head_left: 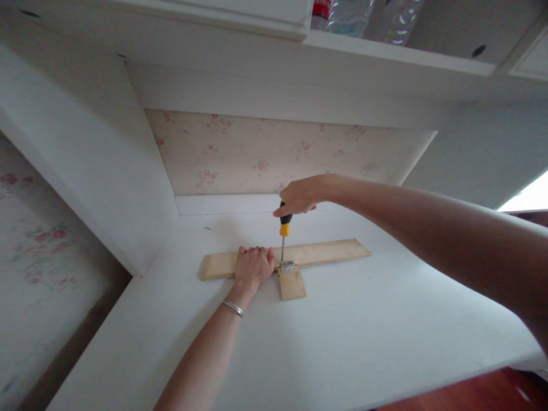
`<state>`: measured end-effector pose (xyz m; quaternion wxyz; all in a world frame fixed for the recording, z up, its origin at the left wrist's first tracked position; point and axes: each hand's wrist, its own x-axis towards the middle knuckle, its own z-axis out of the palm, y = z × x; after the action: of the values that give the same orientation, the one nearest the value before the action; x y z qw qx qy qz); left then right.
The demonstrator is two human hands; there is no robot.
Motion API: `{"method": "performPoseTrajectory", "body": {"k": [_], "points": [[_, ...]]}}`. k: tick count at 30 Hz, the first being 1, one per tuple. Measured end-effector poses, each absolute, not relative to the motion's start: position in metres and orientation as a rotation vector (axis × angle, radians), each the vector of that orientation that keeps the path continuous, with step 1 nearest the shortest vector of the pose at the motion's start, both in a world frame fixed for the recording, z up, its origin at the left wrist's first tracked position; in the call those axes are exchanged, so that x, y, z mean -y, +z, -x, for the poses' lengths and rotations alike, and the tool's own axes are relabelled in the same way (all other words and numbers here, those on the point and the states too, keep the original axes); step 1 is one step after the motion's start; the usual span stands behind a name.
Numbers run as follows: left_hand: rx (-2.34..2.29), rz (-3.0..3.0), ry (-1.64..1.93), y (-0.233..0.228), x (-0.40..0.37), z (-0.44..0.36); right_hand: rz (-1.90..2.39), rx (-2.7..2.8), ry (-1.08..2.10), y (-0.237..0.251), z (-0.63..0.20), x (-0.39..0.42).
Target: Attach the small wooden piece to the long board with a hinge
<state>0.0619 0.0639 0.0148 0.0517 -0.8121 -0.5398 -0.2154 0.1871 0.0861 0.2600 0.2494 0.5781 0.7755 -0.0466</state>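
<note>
My right hand [299,194] is closed around the black and yellow handle of a screwdriver [283,229]. The screwdriver stands nearly upright, its tip at the left side of a small silver hinge [288,266]. That hinge lies across the joint between a long wooden board [325,251] and a short wooden piece [293,284] on the near side. My left hand [254,265], a silver bracelet on its wrist, grips the long board left of the hinge, with the fingers curled over its far edge. Any screw under the tip is too small to make out.
Everything lies on a white desktop [342,331] with a side panel [98,142] at the left. Overhead, a white shelf [274,68] holds plastic bottles [349,17]. Behind is floral wallpaper [257,151]. A small dark mark [208,228] shows on the desktop beyond the board.
</note>
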Motion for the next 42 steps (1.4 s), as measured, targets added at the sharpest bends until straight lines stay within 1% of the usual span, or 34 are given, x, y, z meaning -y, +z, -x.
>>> {"method": "performPoseTrajectory", "body": {"k": [1,2,5,6,9,10,11,14,15,18,19,23,24,27,28,32,33,36,37,40,41,42], "points": [[1.646,2.471,-0.654,0.015,-0.064,-0.062,-1.575,-2.095,-0.086,0.260,-0.186,-0.086],[1.652,2.471,-0.652,0.015,-0.064,-0.062,-1.582,-2.091,-0.109,0.260,-0.186,-0.086],[1.673,2.473,-0.643,0.016,-0.063,-0.062,-1.586,-2.131,-0.354,0.261,-0.186,-0.084],[1.678,2.475,-0.641,0.016,-0.063,-0.063,-1.575,-2.142,-0.362,0.261,-0.187,-0.084],[1.677,2.480,-0.642,0.017,-0.062,-0.063,-1.559,-2.094,-0.119,0.262,-0.188,-0.084],[1.676,2.481,-0.643,0.018,-0.062,-0.063,-1.563,-2.075,-0.088,0.261,-0.189,-0.084],[1.676,2.482,-0.643,0.018,-0.062,-0.062,-1.575,-2.070,-0.115,0.261,-0.189,-0.085],[1.672,2.478,-0.645,0.018,-0.061,-0.062,-1.594,-2.137,-0.338,0.259,-0.193,-0.087],[1.668,2.478,-0.647,0.018,-0.062,-0.062,-1.589,-2.144,-0.338,0.259,-0.194,-0.088],[1.669,2.481,-0.650,0.018,-0.062,-0.062,-1.571,-2.080,-0.141,0.258,-0.197,-0.090],[1.673,2.486,-0.651,0.018,-0.062,-0.062,-1.578,-2.063,-0.138,0.258,-0.197,-0.090],[1.672,2.498,-0.663,0.019,-0.062,-0.062,-1.590,-2.136,-0.429,0.259,-0.196,-0.087],[1.671,2.494,-0.662,0.019,-0.061,-0.062,-1.574,-2.144,-0.408,0.259,-0.195,-0.086],[1.677,2.476,-0.653,0.019,-0.061,-0.062,-1.550,-2.094,-0.127,0.259,-0.193,-0.087],[1.677,2.472,-0.653,0.019,-0.061,-0.062,-1.554,-2.086,-0.107,0.258,-0.193,-0.087],[1.655,2.468,-0.663,0.018,-0.062,-0.062,-1.552,-2.179,-0.382,0.256,-0.197,-0.089],[1.653,2.468,-0.665,0.018,-0.062,-0.062,-1.541,-2.185,-0.368,0.255,-0.198,-0.089],[1.659,2.466,-0.674,0.017,-0.062,-0.062,-1.539,-2.092,-0.152,0.257,-0.201,-0.090],[1.659,2.467,-0.677,0.016,-0.062,-0.062,-1.552,-2.076,-0.155,0.258,-0.201,-0.090],[1.666,2.463,-0.665,0.017,-0.062,-0.062,-1.583,-2.143,-0.409,0.260,-0.202,-0.090],[1.668,2.462,-0.660,0.017,-0.062,-0.062,-1.569,-2.162,-0.460,0.260,-0.202,-0.090],[1.669,2.462,-0.656,0.017,-0.062,-0.062,-1.560,-2.158,-0.432,0.260,-0.202,-0.090]]}}
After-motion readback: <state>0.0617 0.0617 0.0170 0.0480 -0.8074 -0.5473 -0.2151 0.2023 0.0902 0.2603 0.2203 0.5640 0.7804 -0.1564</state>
